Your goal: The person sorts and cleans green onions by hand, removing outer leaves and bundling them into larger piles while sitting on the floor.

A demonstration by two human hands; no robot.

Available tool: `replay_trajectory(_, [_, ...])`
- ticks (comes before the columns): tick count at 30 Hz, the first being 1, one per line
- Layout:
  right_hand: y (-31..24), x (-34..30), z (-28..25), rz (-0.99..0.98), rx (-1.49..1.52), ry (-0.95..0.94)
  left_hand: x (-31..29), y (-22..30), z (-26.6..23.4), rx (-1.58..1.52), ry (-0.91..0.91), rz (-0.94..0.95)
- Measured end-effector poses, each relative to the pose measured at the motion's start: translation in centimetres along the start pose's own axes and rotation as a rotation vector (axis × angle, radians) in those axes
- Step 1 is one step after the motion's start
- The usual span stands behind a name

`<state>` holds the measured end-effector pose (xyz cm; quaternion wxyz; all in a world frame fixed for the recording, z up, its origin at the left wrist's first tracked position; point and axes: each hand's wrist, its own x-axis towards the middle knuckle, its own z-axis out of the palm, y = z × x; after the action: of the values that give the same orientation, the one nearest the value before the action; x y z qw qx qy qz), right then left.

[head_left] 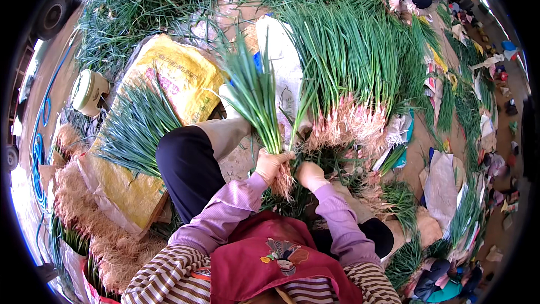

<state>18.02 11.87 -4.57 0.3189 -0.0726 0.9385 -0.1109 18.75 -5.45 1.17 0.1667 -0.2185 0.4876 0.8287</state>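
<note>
From my end, the biggest thing is the wide heap of long green onions with pinkish, stringy roots (354, 56), out ahead and to the right. Next down is the slim bunch of green onions with pale stems (261, 107), leaves pointing away, left hand (272, 165) wrapped round it just above the roots. Right hand (310, 175) is just beside; can't tell if it's pinching anything. Looks like bunch-tidying to me, so I'd say next calls for a steady left grip.
</note>
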Motion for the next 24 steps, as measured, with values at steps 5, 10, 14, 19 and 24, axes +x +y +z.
replay_trajectory(5, [-2.4,-0.3,-8.3,0.037,0.001,0.106,1.0,-1.1,-1.1,-0.118,0.077,0.050])
replay_trajectory(10, [0.8,6.9,-12.6,0.156,0.060,0.442,2.0,-0.6,-0.6,-0.206,-0.032,-0.068])
replay_trajectory(14, [-1.1,4.1,-10.9,-0.058,-0.017,0.485,1.8,0.0,-0.4,-0.209,0.065,-0.107])
replay_trajectory(19, [-4.2,-4.1,-7.5,-0.205,0.401,0.220,1.2,-0.3,-0.1,-0.036,0.036,-0.208])
replay_trajectory(24, [-3.7,0.8,-7.4,0.139,1.219,0.230,0.6,-0.6,0.5,0.032,-0.038,-0.229])
